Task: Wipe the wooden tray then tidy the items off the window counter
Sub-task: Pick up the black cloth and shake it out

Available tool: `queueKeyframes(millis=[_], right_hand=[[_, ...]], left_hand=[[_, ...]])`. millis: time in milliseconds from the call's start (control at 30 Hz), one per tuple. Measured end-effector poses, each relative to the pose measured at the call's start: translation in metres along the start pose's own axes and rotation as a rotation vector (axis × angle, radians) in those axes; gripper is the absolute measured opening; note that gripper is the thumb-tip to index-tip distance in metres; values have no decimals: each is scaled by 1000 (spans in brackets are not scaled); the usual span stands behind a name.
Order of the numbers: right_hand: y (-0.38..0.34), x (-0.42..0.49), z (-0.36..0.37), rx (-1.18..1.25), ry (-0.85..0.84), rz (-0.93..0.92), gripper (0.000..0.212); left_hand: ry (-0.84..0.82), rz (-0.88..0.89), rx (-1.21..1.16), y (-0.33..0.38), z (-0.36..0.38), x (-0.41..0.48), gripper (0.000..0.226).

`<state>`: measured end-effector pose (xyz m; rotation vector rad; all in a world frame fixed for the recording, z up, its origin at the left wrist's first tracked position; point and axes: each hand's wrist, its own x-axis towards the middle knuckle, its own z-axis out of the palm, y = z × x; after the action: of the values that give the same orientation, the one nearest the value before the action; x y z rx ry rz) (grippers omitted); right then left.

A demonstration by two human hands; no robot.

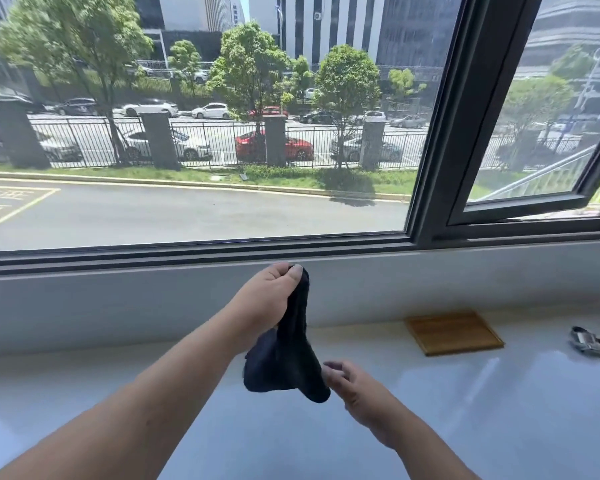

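Observation:
A dark navy cloth (286, 355) hangs in the air above the white window counter (430, 410). My left hand (267, 299) pinches its top corner, raised in front of the window sill. My right hand (354, 386) is lower, touching the cloth's bottom edge with fingers curled; whether it grips the cloth is unclear. The wooden tray (452, 332) lies flat on the counter to the right, against the wall under the window, apart from both hands.
A small metal and brown object (596, 341) lies at the counter's far right edge. A large window with a dark frame (430, 168) stands behind; its right pane is tilted open outward.

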<state>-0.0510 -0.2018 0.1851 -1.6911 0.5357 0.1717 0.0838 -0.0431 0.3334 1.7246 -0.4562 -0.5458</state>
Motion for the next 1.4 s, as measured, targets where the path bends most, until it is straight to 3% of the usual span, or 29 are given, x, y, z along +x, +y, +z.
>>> queueKeyframes(millis=[100, 167, 333, 400, 500, 667, 800, 900, 1033, 1133, 1267, 1333, 1400], right_hand=[[-3, 11, 3, 212, -134, 15, 76], [-9, 14, 10, 348, -235, 21, 80], [-21, 14, 34, 432, -495, -25, 105], [-24, 15, 40, 531, -549, -38, 96], [-27, 17, 31, 752, -492, -53, 80], [-50, 21, -6, 691, -371, -141, 65], [-64, 24, -30, 715, -323, -88, 47], [-73, 23, -38, 761, -307, -30, 36], [-74, 18, -52, 647, -189, 65, 28], [-64, 12, -64, 475, -85, 142, 33], [-58, 8, -65, 410, 104, 73, 66], [-65, 3, -68, 424, 88, -13, 72], [-74, -4, -73, 417, 12, -86, 61]], left_hand=[[-32, -118, -217, 19, -6, -8, 23], [-86, -165, -295, 30, -11, -14, 25], [-212, -123, -391, 47, -16, -24, 37], [-193, -121, -406, 47, -20, -24, 44], [-115, -171, -434, 34, -37, -20, 55], [19, -397, -295, -33, -73, -21, 70], [-132, -448, -376, -74, -71, -29, 42], [-152, -438, -510, -94, -64, -21, 79], [-38, -407, -460, -95, -57, -8, 81], [126, -383, -441, -96, -65, 0, 74], [238, -350, -291, -96, -68, 5, 64], [280, -290, -264, -91, -70, 9, 56], [328, -209, -296, -80, -75, 15, 47]])
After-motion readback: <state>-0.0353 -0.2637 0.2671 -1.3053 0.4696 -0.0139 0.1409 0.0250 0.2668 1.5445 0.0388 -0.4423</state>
